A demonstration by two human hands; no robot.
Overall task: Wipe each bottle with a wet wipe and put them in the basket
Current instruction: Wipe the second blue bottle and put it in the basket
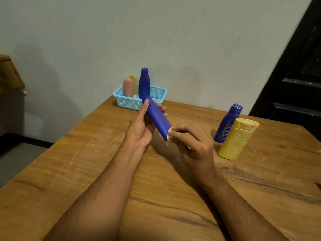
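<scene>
My left hand (141, 126) grips a blue tube-shaped bottle (157, 117) above the table, cap end pointing away toward the basket. My right hand (192, 141) pinches a white wet wipe (169, 133) against the bottle's near flat end. The light blue basket (156, 94) stands at the table's far edge and holds a pink bottle (128, 87), a yellow bottle (134, 82) and an upright blue bottle (144, 82). To the right on the table stand a streaked blue bottle (225, 124) and a smeared yellow bottle (236, 140), side by side.
The wooden table (86, 162) bears white smear marks left of my hands and around the two standing bottles. A pale wall rises right behind the basket. A dark doorway (298, 75) is at the right, and a wooden piece of furniture (8, 73) at the far left.
</scene>
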